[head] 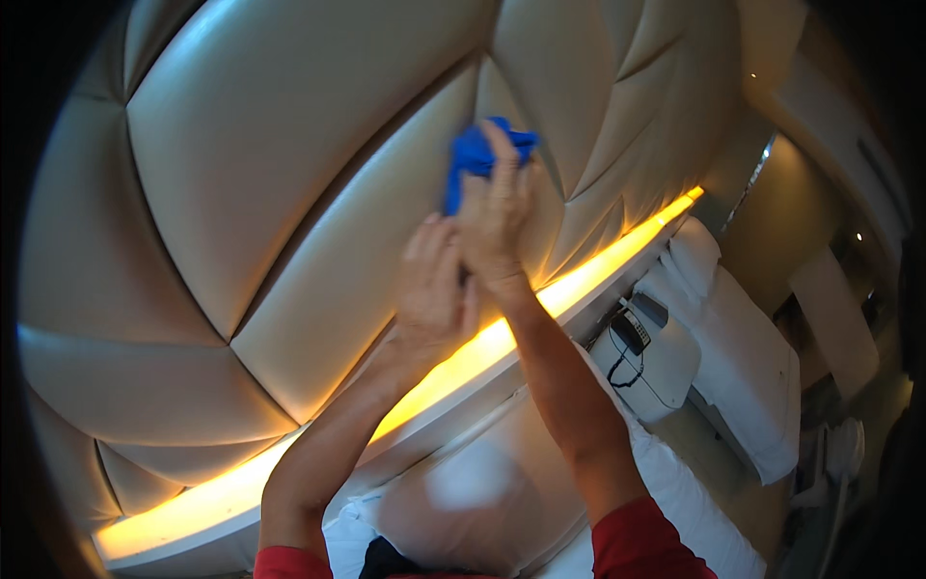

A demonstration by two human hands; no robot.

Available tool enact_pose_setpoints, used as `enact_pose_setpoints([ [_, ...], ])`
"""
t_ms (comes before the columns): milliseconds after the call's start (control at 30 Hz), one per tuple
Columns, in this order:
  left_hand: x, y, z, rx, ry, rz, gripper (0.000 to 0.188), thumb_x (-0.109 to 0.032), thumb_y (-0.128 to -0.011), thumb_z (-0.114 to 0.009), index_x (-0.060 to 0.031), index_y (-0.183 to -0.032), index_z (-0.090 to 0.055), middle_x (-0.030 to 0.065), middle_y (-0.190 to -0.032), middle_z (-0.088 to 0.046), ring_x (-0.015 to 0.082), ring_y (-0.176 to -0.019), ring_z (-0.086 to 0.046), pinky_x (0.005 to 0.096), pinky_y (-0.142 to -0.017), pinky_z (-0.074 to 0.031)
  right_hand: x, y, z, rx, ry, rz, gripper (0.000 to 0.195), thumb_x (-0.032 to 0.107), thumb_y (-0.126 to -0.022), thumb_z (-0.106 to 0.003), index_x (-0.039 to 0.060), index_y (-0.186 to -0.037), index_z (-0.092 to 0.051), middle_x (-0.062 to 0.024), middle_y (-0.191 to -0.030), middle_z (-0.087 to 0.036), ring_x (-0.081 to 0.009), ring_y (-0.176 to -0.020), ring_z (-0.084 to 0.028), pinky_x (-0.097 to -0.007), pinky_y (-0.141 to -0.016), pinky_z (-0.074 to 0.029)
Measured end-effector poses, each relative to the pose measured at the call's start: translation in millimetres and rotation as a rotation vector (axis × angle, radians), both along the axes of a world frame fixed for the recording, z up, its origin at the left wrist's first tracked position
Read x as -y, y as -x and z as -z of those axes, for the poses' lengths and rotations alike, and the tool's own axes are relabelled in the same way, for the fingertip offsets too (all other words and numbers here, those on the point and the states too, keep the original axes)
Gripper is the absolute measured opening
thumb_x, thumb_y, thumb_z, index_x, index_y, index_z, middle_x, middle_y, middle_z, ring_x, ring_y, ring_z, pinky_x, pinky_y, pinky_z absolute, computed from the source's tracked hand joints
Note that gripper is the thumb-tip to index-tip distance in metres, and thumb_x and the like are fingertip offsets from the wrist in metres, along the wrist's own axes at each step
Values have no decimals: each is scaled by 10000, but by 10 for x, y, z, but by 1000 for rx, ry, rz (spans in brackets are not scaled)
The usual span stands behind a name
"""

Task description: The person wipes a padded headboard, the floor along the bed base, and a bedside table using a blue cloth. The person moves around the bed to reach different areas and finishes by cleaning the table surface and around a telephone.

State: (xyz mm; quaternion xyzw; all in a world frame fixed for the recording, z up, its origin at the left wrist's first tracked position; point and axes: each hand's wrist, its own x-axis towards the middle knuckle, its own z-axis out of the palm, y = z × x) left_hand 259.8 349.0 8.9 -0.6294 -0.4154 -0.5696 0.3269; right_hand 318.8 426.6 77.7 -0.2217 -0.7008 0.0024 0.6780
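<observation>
A bunched blue cloth (pixel 474 155) is in my right hand (pixel 495 210), which presses it near the padded, leather-like wall panel (pixel 362 239). One finger lies over the cloth, and motion blurs both. Just left of and below it, my left hand (pixel 434 289) is against or close to the same panel, fingers apart, with no object visible in it. Its palm side is hidden. The two hands are close together; whether they touch I cannot tell. Both forearms reach up across a glowing yellow light strip (pixel 427 391) along the panel's lower edge.
Below the light strip runs a pale ledge (pixel 448 412). A bed with white bedding (pixel 680 478) lies beneath my arms. To the right, a corded black telephone (pixel 631 331) sits on a white bedside table (pixel 651 376), beside another white-covered bed (pixel 752 369).
</observation>
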Motion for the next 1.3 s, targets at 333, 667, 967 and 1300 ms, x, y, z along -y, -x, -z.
enact_pose_setpoints([
  [333,67,-50,783,-74,196,-26,317,46,-748,-641,104,-1052,-573,264,-1226,-554,463,-1146,-544,496,-971,-475,-137,-48,1304,-201,135,71,421,61,-860,-543,81,-1281,-533,-243,-1292,-462,-419,-1167,-432,-475,-1013,-359],
  [667,36,-77,953,-148,402,26,420,62,-711,-641,38,-1121,-557,212,-1279,-512,421,-1216,-495,495,-984,-435,-548,-364,1953,-228,646,162,415,33,-858,-490,17,-1273,-476,-235,-1248,-499,-404,-1174,-472,-455,-1016,-389],
  [967,126,-56,1007,-14,351,36,509,68,-722,-639,38,-1215,-519,217,-1248,-532,433,-1197,-503,489,-994,-433,-149,-169,1664,-260,547,-61,452,53,-854,-515,19,-1298,-440,-252,-1202,-496,-433,-1157,-474,-498,-993,-383],
  [1300,393,-94,1235,-40,514,27,541,82,-728,-641,40,-1254,-523,239,-1255,-534,406,-1141,-556,435,-934,-491,-169,-244,1951,-142,551,110,484,142,-888,-525,105,-1360,-426,-304,-1220,-474,-481,-1090,-466,-536,-979,-371],
])
